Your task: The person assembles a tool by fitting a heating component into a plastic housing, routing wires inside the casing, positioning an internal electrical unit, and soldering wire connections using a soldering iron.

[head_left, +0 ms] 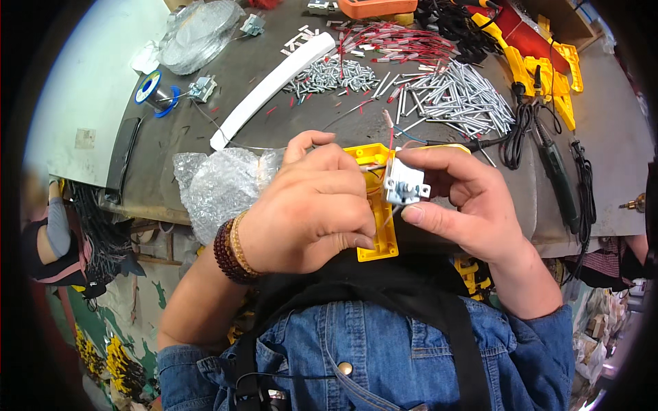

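Observation:
A yellow plastic housing point(378, 248) with inner ribs lies hollow side up between my hands, near the table's front edge. My right hand point(469, 202) is closed on a small white switch-like part point(406, 179) with a metal bracket, held above the housing between thumb and fingers. Beside it a red wire point(391, 134) with a clear sleeve sticks up. My left hand point(312, 205), wearing bead bracelets, has its fingers curled together over the housing's left side; what they pinch is hidden. Short dark and orange wires show inside the housing.
Long screws point(456, 99) are heaped beyond my hands, with short screws point(336, 75) and red wires point(404, 42) nearby. A white curved strip point(274, 89), bubble wrap point(223, 188) and a solder spool point(156, 94) are at left. Soldering iron point(558, 181) and yellow housings point(548, 75) stand at right.

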`<state>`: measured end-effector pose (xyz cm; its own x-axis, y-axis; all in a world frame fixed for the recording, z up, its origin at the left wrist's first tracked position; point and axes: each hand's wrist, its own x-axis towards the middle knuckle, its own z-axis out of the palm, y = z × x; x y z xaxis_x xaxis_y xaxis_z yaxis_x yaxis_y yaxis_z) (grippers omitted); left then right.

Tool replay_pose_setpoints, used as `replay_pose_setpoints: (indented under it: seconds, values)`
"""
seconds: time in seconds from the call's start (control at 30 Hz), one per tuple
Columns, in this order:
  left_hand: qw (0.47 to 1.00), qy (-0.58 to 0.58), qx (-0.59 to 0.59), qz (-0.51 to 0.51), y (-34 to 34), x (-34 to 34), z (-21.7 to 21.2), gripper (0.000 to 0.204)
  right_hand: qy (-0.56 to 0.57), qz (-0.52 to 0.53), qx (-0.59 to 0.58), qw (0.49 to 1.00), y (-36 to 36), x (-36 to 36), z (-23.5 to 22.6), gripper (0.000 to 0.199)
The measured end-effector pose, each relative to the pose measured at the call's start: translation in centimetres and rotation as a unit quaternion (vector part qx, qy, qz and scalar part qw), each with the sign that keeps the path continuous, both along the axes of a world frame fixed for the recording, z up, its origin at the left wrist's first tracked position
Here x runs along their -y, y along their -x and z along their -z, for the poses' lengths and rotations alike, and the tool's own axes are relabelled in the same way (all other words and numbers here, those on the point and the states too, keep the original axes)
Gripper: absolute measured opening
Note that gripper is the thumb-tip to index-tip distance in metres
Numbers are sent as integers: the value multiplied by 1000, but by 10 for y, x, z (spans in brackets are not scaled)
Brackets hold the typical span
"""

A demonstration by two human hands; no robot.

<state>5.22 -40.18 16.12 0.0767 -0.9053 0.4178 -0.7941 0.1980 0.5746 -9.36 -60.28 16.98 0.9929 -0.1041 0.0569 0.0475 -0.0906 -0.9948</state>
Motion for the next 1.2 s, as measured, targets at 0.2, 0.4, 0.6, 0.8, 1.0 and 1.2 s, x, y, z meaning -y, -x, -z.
replay_pose_setpoints:
  seconds: [0.2, 0.4, 0.6, 0.8, 1.0, 1.2]
  values:
    - [999, 10, -43, 19, -5, -1, 0, 17, 200, -76, 16, 977, 10, -7, 2, 40]
    - [999, 0, -31, 41, -9, -1, -1, 15, 303, 8, 111, 946, 18, -23, 17, 42]
    - [998, -6, -31, 54, -9, 0, 0, 16, 277, 76, 164, 944, 25, -34, 31, 43]
    - [998, -26, -28, 45, -8, -2, -2, 23, 455, -13, 194, 869, 12, -31, 22, 42]
    - [998, 20, -31, 42, -9, 0, 4, 29, 490, -4, 212, 845, 13, -31, 19, 38]
    - [998, 20, -29, 45, -10, 2, 2, 32, 403, -20, 242, 882, 6, -29, 36, 34]
